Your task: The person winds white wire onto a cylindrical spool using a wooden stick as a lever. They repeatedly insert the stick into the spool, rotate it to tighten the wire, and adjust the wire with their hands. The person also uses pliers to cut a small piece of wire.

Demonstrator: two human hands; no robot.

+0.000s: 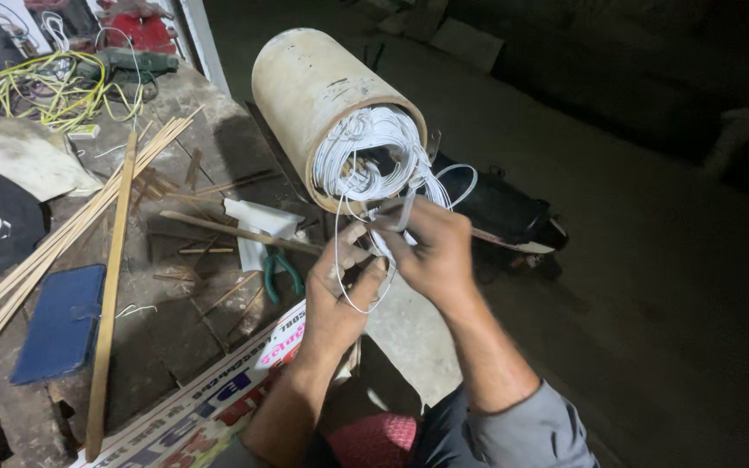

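Head view: our left hand and right hand both pinch white wire just below its coil in the tube, seemingly to keep the strand taut. Pliers lie left of them.

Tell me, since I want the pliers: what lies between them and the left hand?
Head view: only bare stone slab between the green-handled pliers and left hand.
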